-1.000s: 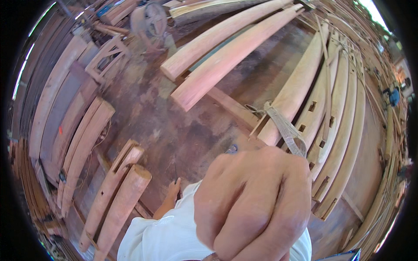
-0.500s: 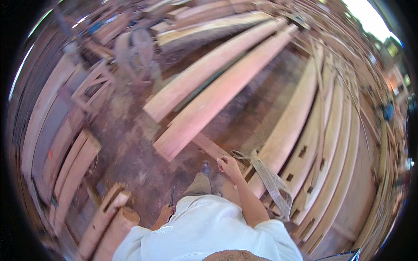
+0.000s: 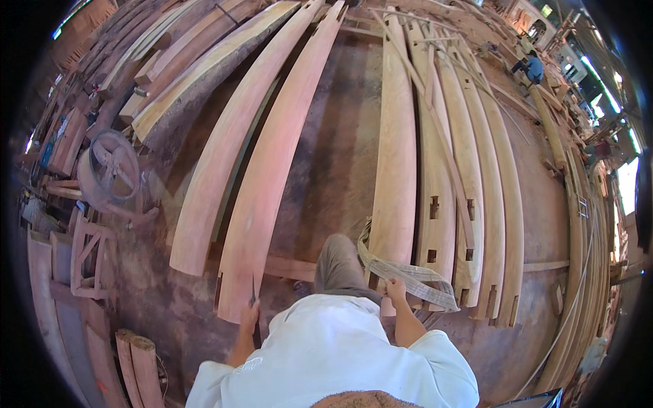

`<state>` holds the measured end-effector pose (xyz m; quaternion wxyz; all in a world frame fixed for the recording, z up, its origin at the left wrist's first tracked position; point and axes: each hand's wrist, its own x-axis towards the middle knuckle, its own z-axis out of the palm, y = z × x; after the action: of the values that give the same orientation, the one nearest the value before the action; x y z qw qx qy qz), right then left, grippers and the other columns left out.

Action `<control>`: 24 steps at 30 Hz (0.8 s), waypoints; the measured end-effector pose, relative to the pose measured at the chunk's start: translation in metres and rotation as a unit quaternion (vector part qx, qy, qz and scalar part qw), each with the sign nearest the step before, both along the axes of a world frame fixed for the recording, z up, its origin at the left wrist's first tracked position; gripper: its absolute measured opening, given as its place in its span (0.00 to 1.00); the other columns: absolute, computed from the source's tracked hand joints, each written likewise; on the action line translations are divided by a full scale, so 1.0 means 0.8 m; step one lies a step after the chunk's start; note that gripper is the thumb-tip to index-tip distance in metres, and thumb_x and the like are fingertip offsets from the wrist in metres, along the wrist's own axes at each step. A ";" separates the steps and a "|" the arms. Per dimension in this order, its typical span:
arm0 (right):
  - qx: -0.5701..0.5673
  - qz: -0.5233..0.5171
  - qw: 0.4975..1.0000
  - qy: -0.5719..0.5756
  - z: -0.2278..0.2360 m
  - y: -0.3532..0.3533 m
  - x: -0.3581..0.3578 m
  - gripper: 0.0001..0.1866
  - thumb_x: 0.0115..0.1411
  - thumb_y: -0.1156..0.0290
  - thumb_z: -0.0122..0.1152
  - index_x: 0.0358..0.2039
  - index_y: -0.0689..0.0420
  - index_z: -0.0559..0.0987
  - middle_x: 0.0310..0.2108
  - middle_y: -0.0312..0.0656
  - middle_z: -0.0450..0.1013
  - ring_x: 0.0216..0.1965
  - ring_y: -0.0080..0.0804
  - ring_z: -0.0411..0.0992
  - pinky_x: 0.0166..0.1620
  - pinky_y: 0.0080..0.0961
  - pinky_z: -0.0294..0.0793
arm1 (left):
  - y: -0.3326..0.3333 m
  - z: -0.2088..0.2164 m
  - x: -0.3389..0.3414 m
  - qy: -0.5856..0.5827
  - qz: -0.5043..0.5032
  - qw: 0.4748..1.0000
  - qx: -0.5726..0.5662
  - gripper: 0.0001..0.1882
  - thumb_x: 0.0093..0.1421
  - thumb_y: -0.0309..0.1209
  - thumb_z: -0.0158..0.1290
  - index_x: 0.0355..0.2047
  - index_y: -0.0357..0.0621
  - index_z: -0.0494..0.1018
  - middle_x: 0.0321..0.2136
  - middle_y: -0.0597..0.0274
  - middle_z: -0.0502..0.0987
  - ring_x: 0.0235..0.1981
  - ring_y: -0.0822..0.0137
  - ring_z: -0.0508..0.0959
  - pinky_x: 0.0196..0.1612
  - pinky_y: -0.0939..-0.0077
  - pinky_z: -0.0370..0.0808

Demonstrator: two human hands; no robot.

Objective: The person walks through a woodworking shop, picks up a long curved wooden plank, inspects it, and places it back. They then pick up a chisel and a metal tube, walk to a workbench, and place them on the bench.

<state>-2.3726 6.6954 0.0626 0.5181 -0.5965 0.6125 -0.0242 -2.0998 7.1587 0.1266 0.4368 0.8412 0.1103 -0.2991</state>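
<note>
My left hand is closed round a thin, dark, pointed tool, its tip upward; its exact kind does not show. It is at the near end of a long, curved, pinkish timber. My right hand is closed, fingers curled, beside a pale webbing strap. Whether it grips the strap or some small thing cannot be made out. The strap lies in a loop over the near ends of a smooth, rounded timber and its neighbour with cut mortises.
Another curved timber lies at the left, and several mortised ones at the right, with thin battens across them. A crosswise wooden bearer runs beneath. Wheel-like equipment stands far left. A person in blue sits far right.
My view has turned to the right and my body has come closer to the timbers. My right hand has moved beside the strap; my left hand, still holding the tool, has come up to the pinkish timber's end.
</note>
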 end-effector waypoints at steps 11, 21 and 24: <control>-0.009 0.336 0.937 0.092 -0.105 -0.132 0.149 0.18 0.59 0.58 0.66 0.39 0.62 0.85 0.38 0.55 0.82 0.42 0.51 0.81 0.46 0.42 0.77 | -0.388 0.150 0.349 0.168 -0.044 0.878 -0.446 0.19 0.72 0.39 0.48 0.54 0.38 0.71 0.28 0.59 0.79 0.27 0.68 0.79 0.33 0.73 0.76; -0.079 0.318 0.936 -0.128 0.107 -0.484 0.554 0.17 0.67 0.63 0.61 0.46 0.65 0.81 0.30 0.40 0.78 0.32 0.25 0.76 0.38 0.26 0.76 | -0.711 0.197 0.551 0.153 0.044 0.804 -0.573 0.17 0.72 0.35 0.49 0.55 0.39 0.69 0.46 0.46 0.80 0.48 0.53 0.82 0.54 0.53 0.80; -0.024 0.373 0.909 -0.184 0.236 -0.511 0.694 0.21 0.64 0.63 0.65 0.52 0.62 0.79 0.41 0.46 0.81 0.45 0.33 0.78 0.50 0.29 0.76 | -0.803 0.206 0.620 0.133 0.056 0.789 -0.597 0.14 0.71 0.33 0.50 0.53 0.43 0.71 0.48 0.46 0.79 0.53 0.51 0.79 0.58 0.49 0.78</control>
<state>-1.8172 6.2864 0.2513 0.5789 -0.7783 0.2387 0.0466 -1.6040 6.5166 0.2912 0.8488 0.3575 0.0132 -0.3892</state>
